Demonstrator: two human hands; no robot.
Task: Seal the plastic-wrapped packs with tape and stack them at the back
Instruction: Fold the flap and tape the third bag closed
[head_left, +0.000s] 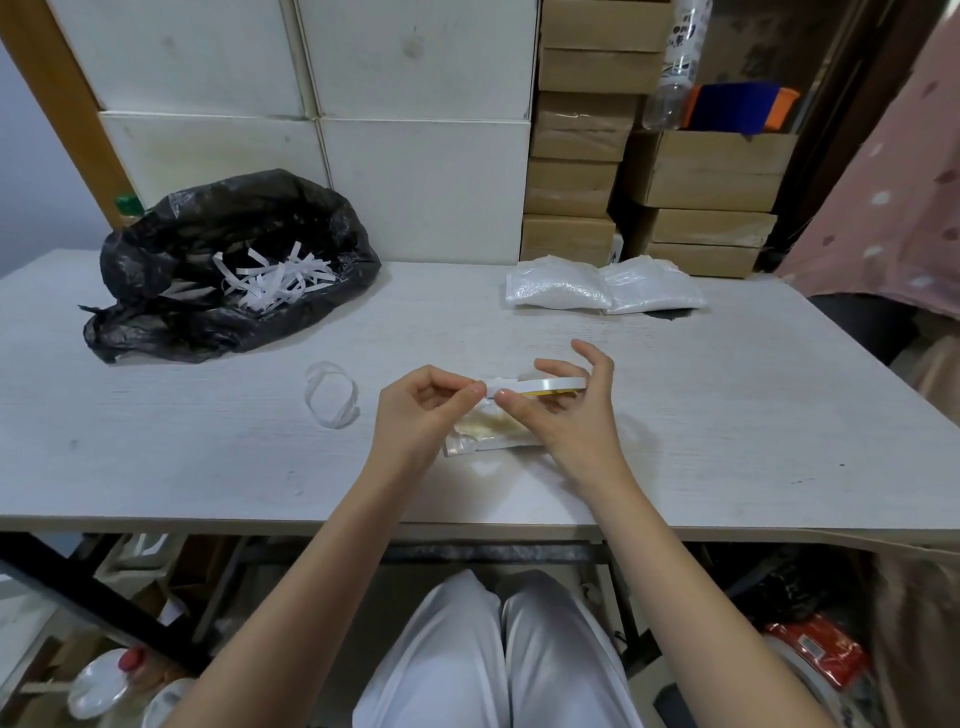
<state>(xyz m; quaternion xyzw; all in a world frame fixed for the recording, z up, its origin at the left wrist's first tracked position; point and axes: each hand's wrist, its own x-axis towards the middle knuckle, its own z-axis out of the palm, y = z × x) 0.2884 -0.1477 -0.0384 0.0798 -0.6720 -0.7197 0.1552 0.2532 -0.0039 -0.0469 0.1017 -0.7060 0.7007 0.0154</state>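
White boxes (415, 124) fill the back wall behind my table (727, 415); brown cartons (576, 140) stacked in columns to their right, a clear bottle (675, 67) leaning among them, a blue-and-orange item (737, 106) on one carton. Pink dotted cloth (893, 197) hangs at far right.

Table: pale grey wood-grain top, near edge across my lap, dark legs below. Clutter on the floor under it, too dim to sort.

Back left on the top: black bag (218, 270), mouth open, white paper strips (270, 280) spilling inside it. A green cap (124, 202) shows behind the bag.

Back right: two finished packs (602, 286) in white wrap, lying side by side and touching, close to the cartons.

Left of centre: a loose curl of clear strip (332, 395), lying flat, apart from both hands.

Centre: the pack (488, 431) I am working on, clear wrap with yellowish contents, flat on the table beneath my hands. Long axis runs roughly left to right, tilted slightly up toward the right; left end visible, right end hidden under my right hand.

Tape roll (540, 387) is held just above the pack, seen edge-on, lying nearly level.

Left hand (421, 410): fingers curled, thumb and forefinger pinching the free end of the tape at the roll's left side.

Right hand (571, 410): thumb and fingers clasp the roll, little finger lifted free.
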